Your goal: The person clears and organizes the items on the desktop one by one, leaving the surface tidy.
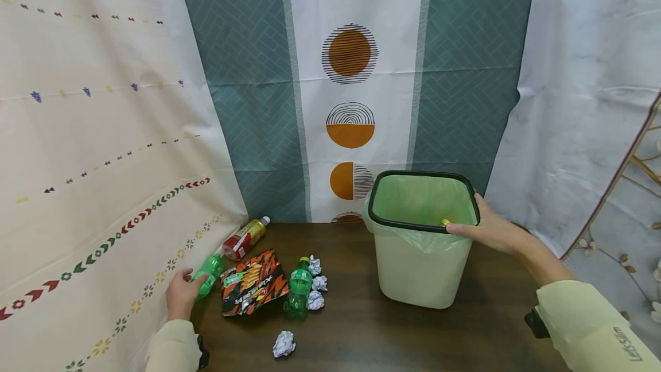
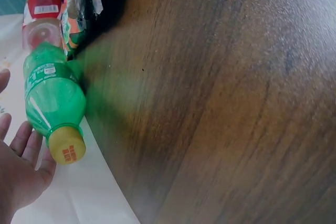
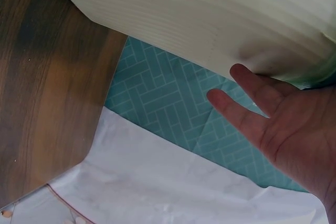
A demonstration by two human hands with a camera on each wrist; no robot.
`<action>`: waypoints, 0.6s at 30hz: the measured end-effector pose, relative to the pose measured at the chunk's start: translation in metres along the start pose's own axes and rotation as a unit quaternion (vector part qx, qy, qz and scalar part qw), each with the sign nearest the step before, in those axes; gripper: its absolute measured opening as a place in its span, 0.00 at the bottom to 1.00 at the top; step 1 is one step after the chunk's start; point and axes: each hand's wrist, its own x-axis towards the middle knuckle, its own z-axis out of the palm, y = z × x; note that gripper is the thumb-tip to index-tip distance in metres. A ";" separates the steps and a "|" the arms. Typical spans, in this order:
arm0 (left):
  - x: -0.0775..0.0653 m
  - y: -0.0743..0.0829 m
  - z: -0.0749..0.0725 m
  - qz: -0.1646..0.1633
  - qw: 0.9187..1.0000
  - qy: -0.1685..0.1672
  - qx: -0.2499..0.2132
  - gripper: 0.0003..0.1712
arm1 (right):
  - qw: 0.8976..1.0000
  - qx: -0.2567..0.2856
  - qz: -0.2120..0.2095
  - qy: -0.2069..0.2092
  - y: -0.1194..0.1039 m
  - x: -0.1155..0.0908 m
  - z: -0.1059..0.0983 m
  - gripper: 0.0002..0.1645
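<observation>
My left hand (image 1: 182,291) is at the cap end of a green plastic bottle (image 2: 55,100) with a yellow cap (image 2: 67,145). In the left wrist view its fingers spread beside the bottle's neck, not wrapped round it. My right hand (image 1: 488,228) rests on the near right corner of a pale trash bin (image 1: 420,271), with the thumb on the black rim (image 1: 408,226). The right wrist view shows two straight fingers (image 3: 257,85) at the bin's wall; the thumb is hidden there. A small yellow piece (image 1: 445,223) shows inside the rim by the thumb.
Right of the left hand lie a black-and-orange snack bag (image 1: 253,285), a red-labelled bottle (image 1: 245,240), another green bottle (image 1: 298,289) and several crumpled papers (image 1: 315,300). One paper ball (image 1: 283,344) sits nearer on the brown table (image 1: 356,326). A green liner (image 1: 413,197) lines the bin. Curtains hang behind.
</observation>
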 end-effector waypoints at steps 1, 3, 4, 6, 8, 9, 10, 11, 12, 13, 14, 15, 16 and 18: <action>0.000 -0.001 0.001 0.001 1.000 0.003 0.002 0.35 | 1.000 0.000 0.000 0.000 0.000 0.000 0.000 0.68; 0.001 -0.001 0.002 0.002 1.000 0.010 0.007 0.35 | 1.000 0.004 -0.005 0.000 0.000 0.000 0.000 0.68; 0.001 -0.002 0.003 0.001 1.000 0.013 0.009 0.35 | 1.000 0.003 -0.002 -0.001 0.000 0.000 0.000 0.68; 0.002 -0.002 0.004 0.000 1.000 0.015 0.012 0.35 | 1.000 0.000 0.006 -0.003 0.000 0.000 -0.001 0.69; 0.001 -0.002 0.006 0.002 1.000 0.017 0.021 0.34 | 1.000 -0.002 0.013 -0.005 0.000 0.000 -0.001 0.69; 0.001 -0.003 0.007 0.003 1.000 0.016 0.022 0.34 | 1.000 -0.003 0.017 -0.006 0.000 0.000 -0.001 0.69; 0.001 -0.003 0.007 0.006 1.000 0.016 0.024 0.34 | 1.000 -0.004 0.021 -0.007 0.000 0.000 -0.001 0.70; 0.000 -0.003 0.008 0.008 1.000 0.013 0.026 0.34 | 1.000 -0.003 0.020 -0.007 0.000 0.000 -0.002 0.70; -0.001 -0.004 0.008 0.010 0.999 0.011 0.029 0.35 | 1.000 -0.003 0.021 -0.007 0.000 0.000 -0.001 0.70; -0.001 -0.004 0.009 0.013 0.999 0.011 0.032 0.35 | 1.000 -0.002 0.022 -0.007 0.000 0.000 -0.001 0.70; -0.001 -0.005 0.010 0.016 0.999 0.009 0.036 0.35 | 1.000 -0.002 0.024 -0.008 0.000 0.000 -0.001 0.70; -0.001 -0.006 0.010 0.017 0.999 0.006 0.040 0.35 | 1.000 -0.002 0.025 -0.007 0.000 0.000 -0.001 0.70; -0.001 -0.006 0.010 0.018 0.999 0.004 0.045 0.36 | 1.000 -0.004 0.028 -0.007 0.000 0.000 -0.001 0.70; -0.001 -0.006 0.011 0.021 0.998 0.002 0.055 0.36 | 0.999 -0.008 0.033 -0.008 0.000 0.000 -0.002 0.70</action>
